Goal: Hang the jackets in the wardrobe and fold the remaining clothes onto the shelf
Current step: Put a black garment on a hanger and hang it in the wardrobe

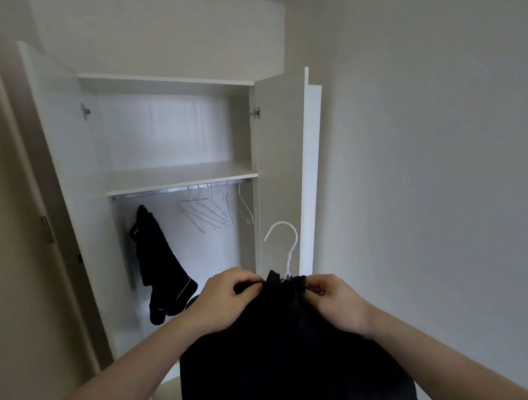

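A black jacket (284, 347) is held up in front of the open wardrobe (70, 180), already threaded on a white hanger (285, 248) whose hook sticks up above the collar. The left hand (222, 298) is clenched on the fabric at the left of the collar; the right hand (333, 300) pinches the fabric at the right of it. Neither hand is on the hook itself.

Step in hand, by judgement: the jacket is being squared on the hanger before it goes on the rail (181, 188).

To be done well:
- Collar to be centred on the hook, both shoulders seated evenly, otherwise the jacket is likely to slide off one side.
- Hook to be taken in one hand while the weight is supported by the other.
- The free stretch of rail between the hung garment and the spare hangers looks the easiest target; the hook is best turned to face the same way as the others.

Counts:
- Jackets in hand: one.
- Dark garments already on the rail, at the left: one (155, 262).
- Empty wire hangers (208, 212) on the rail: a bunched cluster plus one apart at the right; exact count cannot be told.
- Shelves (177, 174): one above the rail, nothing seen on it.
- Doors: two, both swung open.
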`<state>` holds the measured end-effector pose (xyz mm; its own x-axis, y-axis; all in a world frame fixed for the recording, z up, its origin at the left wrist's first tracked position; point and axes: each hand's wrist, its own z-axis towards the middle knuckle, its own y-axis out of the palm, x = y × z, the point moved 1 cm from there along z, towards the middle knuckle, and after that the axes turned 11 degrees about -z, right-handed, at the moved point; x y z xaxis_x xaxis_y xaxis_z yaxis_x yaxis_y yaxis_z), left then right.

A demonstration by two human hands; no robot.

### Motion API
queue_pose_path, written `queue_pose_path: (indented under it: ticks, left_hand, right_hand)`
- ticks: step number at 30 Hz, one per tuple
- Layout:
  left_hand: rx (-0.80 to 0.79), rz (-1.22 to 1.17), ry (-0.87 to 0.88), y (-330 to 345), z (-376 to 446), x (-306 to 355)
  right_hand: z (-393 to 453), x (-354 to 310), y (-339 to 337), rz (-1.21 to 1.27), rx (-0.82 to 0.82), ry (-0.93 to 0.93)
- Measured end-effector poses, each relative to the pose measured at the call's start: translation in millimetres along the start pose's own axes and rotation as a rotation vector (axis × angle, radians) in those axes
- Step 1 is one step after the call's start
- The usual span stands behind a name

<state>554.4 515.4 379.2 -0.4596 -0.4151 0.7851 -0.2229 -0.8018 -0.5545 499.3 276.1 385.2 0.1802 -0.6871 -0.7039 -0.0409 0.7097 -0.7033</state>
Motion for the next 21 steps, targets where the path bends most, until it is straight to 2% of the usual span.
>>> queue_pose_path:
  ticks: [3, 6, 12, 18, 21]
  left_hand:
    - [0.125, 0.077, 0.046, -14.8, 7.9, -18.6]
    - [0.202, 0.027, 0.082, -23.6, 12.9, -36.6]
    - [0.114, -0.116, -0.055, -11.0, 19.9, -67.9]
    - [-0.167, -0.105, -0.416, 1.1, 59.0, -93.6]
    - [-0.148, -0.105, -0.503, 9.0, 95.8, -102.3]
  right_hand:
    - [23.9, 5.3, 10.8, 0.085, 0.02, 0.051]
    - [52.8, 11.3, 17.7, 0.215, 0.043, 0.097]
    - [128.7, 20.3, 36.1, 0.355, 0.077, 0.156]
    - [224.2, 36.7, 55.6, 0.429, 0.048, 0.212]
    - [274.8, 43.7, 65.9, 0.491, 0.026, 0.245]
